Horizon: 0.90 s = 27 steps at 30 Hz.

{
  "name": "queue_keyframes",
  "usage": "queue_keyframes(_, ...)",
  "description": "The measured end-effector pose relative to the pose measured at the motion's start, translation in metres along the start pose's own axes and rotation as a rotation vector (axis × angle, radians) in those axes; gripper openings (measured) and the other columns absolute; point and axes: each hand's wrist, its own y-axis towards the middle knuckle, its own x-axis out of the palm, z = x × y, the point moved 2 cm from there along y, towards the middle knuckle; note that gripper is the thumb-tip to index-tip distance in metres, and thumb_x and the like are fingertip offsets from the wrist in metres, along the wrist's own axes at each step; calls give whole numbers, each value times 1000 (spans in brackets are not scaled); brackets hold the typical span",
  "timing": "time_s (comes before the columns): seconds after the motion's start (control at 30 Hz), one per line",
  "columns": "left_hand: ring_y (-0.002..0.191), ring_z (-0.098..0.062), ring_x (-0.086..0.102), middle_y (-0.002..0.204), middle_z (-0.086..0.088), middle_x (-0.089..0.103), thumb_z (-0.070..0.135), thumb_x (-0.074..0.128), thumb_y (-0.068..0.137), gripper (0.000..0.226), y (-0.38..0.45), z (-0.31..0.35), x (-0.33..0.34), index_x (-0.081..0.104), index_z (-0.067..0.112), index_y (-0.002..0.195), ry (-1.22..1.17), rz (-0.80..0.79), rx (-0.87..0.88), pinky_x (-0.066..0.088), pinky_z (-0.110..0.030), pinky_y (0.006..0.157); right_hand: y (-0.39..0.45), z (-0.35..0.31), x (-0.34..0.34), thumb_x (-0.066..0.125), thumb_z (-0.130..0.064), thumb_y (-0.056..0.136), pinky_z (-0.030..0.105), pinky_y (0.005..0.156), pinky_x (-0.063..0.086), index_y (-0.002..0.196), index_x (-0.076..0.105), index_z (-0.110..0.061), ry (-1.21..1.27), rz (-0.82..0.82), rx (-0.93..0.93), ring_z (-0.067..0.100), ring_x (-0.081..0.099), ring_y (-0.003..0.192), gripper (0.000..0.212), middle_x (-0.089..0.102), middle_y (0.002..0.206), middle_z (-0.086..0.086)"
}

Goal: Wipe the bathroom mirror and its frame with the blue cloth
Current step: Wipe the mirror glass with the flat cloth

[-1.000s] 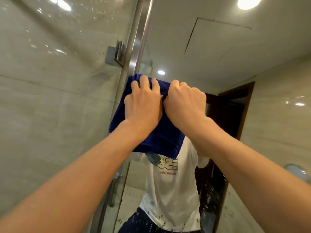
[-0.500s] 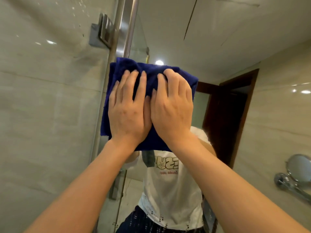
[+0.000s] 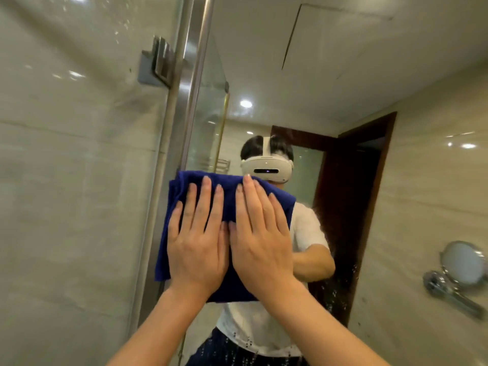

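Both hands lie flat, side by side, on the folded cloth [image 3: 229, 204], pressing it against the mirror [image 3: 330, 75]. The left hand [image 3: 196, 249] and right hand [image 3: 260, 247] have fingers straight and slightly spread, thumbs almost touching; neither grips the cloth, which is held only by palm pressure against the glass. This flat, two-handed placement spreads force over the whole pad, which suits broad wiping strokes and keeps the fold from bunching. The cloth sits near the mirror's left side, its left edge just beside the frame [image 3: 163, 180], a vertical metal strip between the mirror and the tiled wall [image 3: 66, 180]. A metal bracket [image 3: 155, 64] is fixed higher on that strip. Water spots remain low on the glass around [image 3: 340, 294], so the lower area appears not yet wiped. A round shaving mirror [image 3: 462, 262] on a chrome arm stands well apart at the right. Working beside the frame calls for care that the cloth's edge does not catch on it.
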Motion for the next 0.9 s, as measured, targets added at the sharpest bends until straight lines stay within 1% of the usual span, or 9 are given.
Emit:
queue_keyframes(0.07, 150, -26, 21, 161, -10, 24, 30, 26, 104, 52, 37, 10, 1, 30, 11, 153, -19, 2, 6, 20, -45, 121, 32, 19, -7, 43, -17, 102, 44, 118, 29, 144, 44, -2, -20, 23, 11, 30, 37, 142, 45, 42, 151, 17)
queue_keyframes(0.2, 151, -22, 16, 163, -6, 20, 31, 26, 103, 55, 120, 39, 3, 24, 15, 155, -43, 23, 15, 15, -43, 122, 101, 68, -24, 40, -19, 103, 43, 118, 29, 141, 47, 0, -102, 103, 28, 31, 40, 140, 43, 45, 149, 17)
queue_keyframes(0.3, 151, -21, 18, 163, -5, 22, 31, 26, 104, 53, 153, 54, 5, 26, 16, 155, -42, 37, 36, 14, -41, 122, 123, 88, -31, 41, -19, 103, 43, 118, 29, 140, 49, -1, -149, 157, 75, 29, 41, 139, 42, 46, 148, 16)
queue_keyframes(0.43, 150, -21, 21, 161, -2, 26, 30, 29, 103, 52, 135, 59, 7, 31, 18, 154, -70, 56, 52, 15, -40, 121, 100, 85, -30, 41, -21, 104, 44, 118, 27, 141, 49, -5, -147, 161, 117, 27, 39, 141, 42, 46, 149, 12)
queue_keyframes(0.57, 150, -23, 20, 162, -3, 24, 30, 30, 101, 54, 64, 65, 11, 29, 18, 154, -42, -2, 28, 16, -44, 121, 33, 72, -28, 44, -20, 102, 43, 119, 26, 143, 48, -8, -125, 95, 91, 25, 36, 143, 43, 45, 150, 10)
queue_keyframes(0.67, 149, -25, 22, 161, -4, 26, 31, 32, 99, 55, 22, 72, 14, 31, 18, 153, -28, -35, 31, 17, -46, 120, -5, 69, -28, 46, -19, 98, 43, 118, 28, 142, 50, -8, -141, 41, 64, 25, 38, 141, 45, 47, 148, 10)
queue_keyframes(0.8, 149, -26, 23, 161, -4, 27, 31, 35, 98, 56, 23, 78, 16, 29, 19, 153, -23, -50, 43, 21, -48, 118, -8, 75, -31, 46, -20, 97, 44, 118, 27, 142, 49, -6, -149, 19, 76, 26, 38, 140, 48, 48, 148, 11)
queue_keyframes(0.9, 149, -25, 21, 162, -3, 24, 33, 32, 100, 56, 44, 87, 18, 26, 20, 154, -25, -55, 97, 22, -47, 119, 4, 88, -35, 45, -20, 97, 44, 119, 26, 143, 46, -5, -135, 58, 120, 27, 39, 140, 48, 46, 148, 13)
